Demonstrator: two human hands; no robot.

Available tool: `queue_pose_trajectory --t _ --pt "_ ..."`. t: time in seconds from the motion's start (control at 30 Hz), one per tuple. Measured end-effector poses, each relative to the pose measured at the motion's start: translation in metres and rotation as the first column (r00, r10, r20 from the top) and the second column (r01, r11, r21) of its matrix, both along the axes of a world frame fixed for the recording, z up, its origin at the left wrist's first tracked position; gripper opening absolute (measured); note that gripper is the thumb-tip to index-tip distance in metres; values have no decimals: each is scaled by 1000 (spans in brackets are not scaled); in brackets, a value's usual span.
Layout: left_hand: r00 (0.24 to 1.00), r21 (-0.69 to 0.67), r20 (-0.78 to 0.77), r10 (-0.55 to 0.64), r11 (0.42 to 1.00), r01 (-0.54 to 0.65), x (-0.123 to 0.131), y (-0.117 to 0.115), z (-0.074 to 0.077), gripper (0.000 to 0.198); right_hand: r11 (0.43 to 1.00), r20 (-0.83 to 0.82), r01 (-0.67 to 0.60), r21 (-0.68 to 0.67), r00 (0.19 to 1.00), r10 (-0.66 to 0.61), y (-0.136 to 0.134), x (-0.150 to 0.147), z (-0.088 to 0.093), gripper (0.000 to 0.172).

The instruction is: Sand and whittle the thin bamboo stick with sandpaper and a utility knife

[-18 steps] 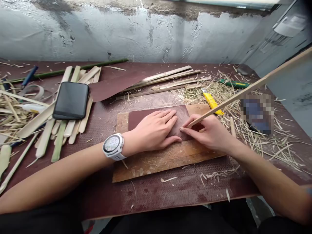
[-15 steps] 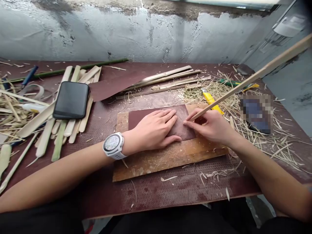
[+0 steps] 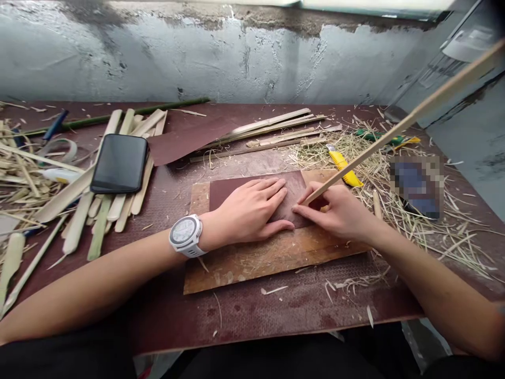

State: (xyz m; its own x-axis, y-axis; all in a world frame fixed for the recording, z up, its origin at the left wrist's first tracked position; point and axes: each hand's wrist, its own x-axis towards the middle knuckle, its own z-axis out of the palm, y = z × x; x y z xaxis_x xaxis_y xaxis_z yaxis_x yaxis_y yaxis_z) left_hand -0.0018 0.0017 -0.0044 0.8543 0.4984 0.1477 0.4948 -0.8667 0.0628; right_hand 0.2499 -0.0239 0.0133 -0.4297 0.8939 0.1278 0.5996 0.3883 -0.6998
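Observation:
My left hand (image 3: 252, 208) lies flat, fingers stretched out, on a dark brown sheet of sandpaper (image 3: 224, 192). The sheet rests on a worn wooden board (image 3: 244, 268). Between the thumb and fingers of my right hand (image 3: 339, 210) is a long, thin bamboo strip (image 3: 379, 142). Its lower end meets the sandpaper's greyish, dusty right part, just beside my left fingertips; the rest slants up to the upper right. Whether the tip presses on the sheet I cannot tell. A yellow utility knife (image 3: 345, 166) lies just behind my right hand.
A black smartphone (image 3: 119, 163) sits on bamboo slats (image 3: 77, 223) at the left. Another brown sheet (image 3: 177, 139) and several strips (image 3: 272, 123) lie behind the board. Bamboo shavings (image 3: 445, 237) cover the right side around a pixelated object (image 3: 416, 184). The wall (image 3: 236, 58) bounds the back.
My right hand has shifted slightly to the left with the bamboo strip, its tip nearer my left fingers. My left hand stays flat on the sandpaper. The view has moved a little.

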Motion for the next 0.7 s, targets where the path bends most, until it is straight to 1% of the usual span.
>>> queue_pose_trajectory --t 0.1,0.13,0.23,0.27,0.37,0.4,0.5,0.53,0.63,0.7 --pt "1000 -22 21 16 1000 -15 0 -1 0 84 995 -2 60 80 998 -60 -2 -2 -1 14" --pt "1000 -33 23 21 999 -20 0 -1 1 83 996 -3 60 69 998 -60 -3 -2 -1 14" --pt "1000 -60 21 23 998 -21 -1 -1 1 84 999 -9 -6 -33 1000 6 -5 -2 -1 14" --pt "1000 -62 22 22 998 -21 -1 -1 1 83 999 -13 -4 -33 1000 3 -5 -1 -2 14" --pt "999 -58 30 26 998 -25 -1 -1 -1 82 996 -17 69 51 998 -68 -3 4 -2 16" --pt "999 -59 30 28 998 -26 -1 -1 -1 82 996 -18 70 53 997 -69 -2 6 -2 15" --pt "999 -63 31 22 998 -20 -2 -1 -1 82 1000 -9 10 10 1000 -10 1 8 -2 15" --pt "999 -64 33 20 998 -18 -2 0 -1 81 1000 -10 12 19 1000 -12 3 7 -2 15" --pt "999 -68 41 20 998 -17 -2 1 0 81 994 -9 74 83 997 -73 6 5 -3 15" --pt "999 -73 47 19 997 -16 -2 2 0 81 997 8 51 64 999 -52 7 4 -3 15"
